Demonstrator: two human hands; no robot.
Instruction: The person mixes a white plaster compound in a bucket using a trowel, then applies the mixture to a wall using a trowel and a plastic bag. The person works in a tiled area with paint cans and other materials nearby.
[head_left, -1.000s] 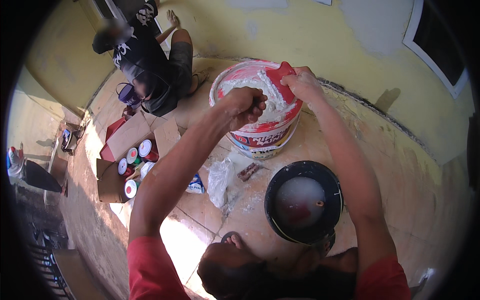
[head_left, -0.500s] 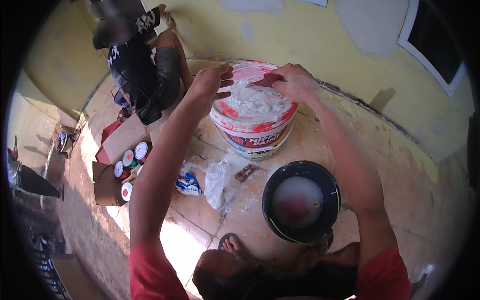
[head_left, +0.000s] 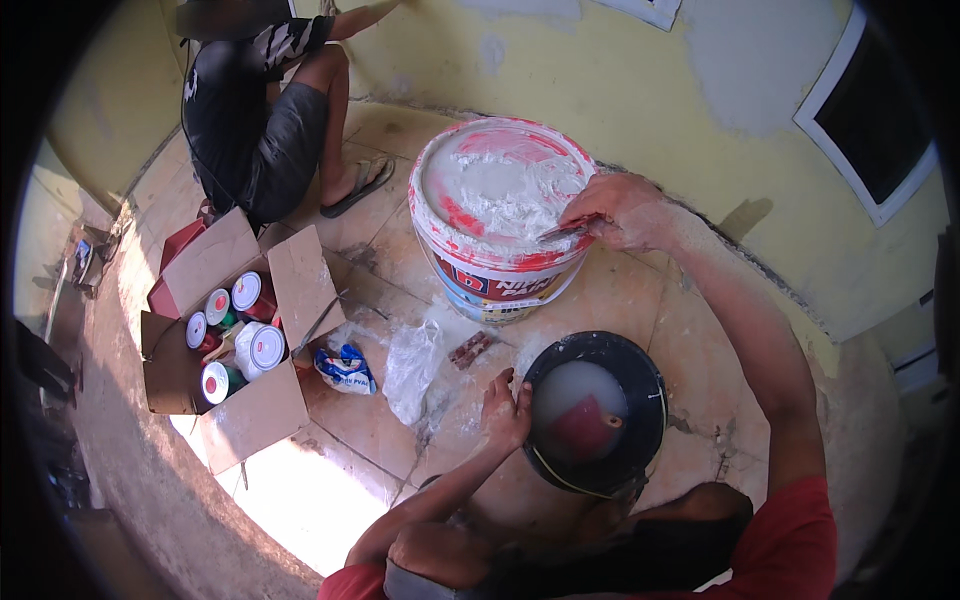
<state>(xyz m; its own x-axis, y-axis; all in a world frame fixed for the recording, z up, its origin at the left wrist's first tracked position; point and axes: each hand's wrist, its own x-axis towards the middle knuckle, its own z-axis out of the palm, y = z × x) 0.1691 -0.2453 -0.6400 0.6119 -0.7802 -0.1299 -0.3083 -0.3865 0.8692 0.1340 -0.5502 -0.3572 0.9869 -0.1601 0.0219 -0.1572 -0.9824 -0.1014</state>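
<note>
White paste point(head_left: 545, 192) coats the lid point(head_left: 462, 216) of a paint pail point(head_left: 495, 290), where a worker's right hand point(head_left: 625, 212) pinches a scraper point(head_left: 562, 233), its blade seen nearly edge-on, at the pail's near-right rim. On the pail's near side, the left hand's point(head_left: 506, 415) fingers curl loosely beside a black bucket point(head_left: 643, 400); whether they touch it cannot be told. Paste could fall past the pail's edge if the scraper tips or overshoots, and a knock from the left hand might slop the cloudy water point(head_left: 578, 385). A wall point(head_left: 570, 75) limits reach behind the pail; floor tiles point(head_left: 632, 292) on its right offer room, while a cardboard box point(head_left: 255, 425) sits to its left.
</note>
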